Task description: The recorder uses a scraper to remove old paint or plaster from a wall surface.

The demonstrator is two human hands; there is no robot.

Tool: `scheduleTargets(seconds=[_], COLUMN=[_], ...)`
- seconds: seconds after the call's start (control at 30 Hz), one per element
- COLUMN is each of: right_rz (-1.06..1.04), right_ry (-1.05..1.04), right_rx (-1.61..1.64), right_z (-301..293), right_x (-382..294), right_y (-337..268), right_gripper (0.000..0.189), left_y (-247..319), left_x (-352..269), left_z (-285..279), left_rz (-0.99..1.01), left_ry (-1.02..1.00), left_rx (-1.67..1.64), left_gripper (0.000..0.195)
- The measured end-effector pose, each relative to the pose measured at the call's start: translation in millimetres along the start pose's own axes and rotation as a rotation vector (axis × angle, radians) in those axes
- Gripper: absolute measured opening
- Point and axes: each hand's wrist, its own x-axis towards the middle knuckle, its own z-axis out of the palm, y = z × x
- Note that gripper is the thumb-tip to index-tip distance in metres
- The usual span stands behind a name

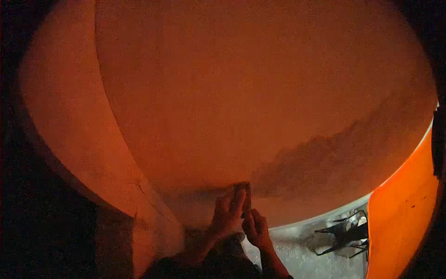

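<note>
A large, smooth orange surface (244,104) with a curved rim spreads before me in dim light. Near its lower edge, my left hand (228,207) has its fingers on a small dark object (247,198), too dim to name, against the surface. Just right of and below it, my right hand (256,226) has its fingers curled at the lower end of the same object. Shadow hides the fingertips and the exact hold.
A curved seam separates an orange strip (69,104) on the left. Beyond the pale rim lies a grey floor (292,258) with a dark-framed object (343,235), beside a bright orange panel (400,219). Darkness hides the far left.
</note>
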Motion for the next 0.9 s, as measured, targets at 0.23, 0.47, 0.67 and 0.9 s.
scheduleTargets(seconds=[0.23,0.47,0.67,0.9], right_rz=[0.028,0.121,0.019,0.055], right_ry=[0.057,0.015,0.047,-0.057], right_rx=[0.12,0.163,0.204,0.32], right_z=[1,-12,7,16], right_x=[-10,-5,12,9], right_y=[11,20,-3,5], right_gripper=[0.028,0.032,0.031,0.031], left_y=[-36,-45,-21,-28], left_x=[-6,9,22,17], left_z=[-15,-14,-44,-57], left_rz=[0.006,-0.173,-0.094,-0.138], left_ry=[-0.143,-0.426,-0.528,-0.422], left_rx=[0.093,-0.106,0.0,0.129], left_gripper=[0.034,0.035,0.035,0.028])
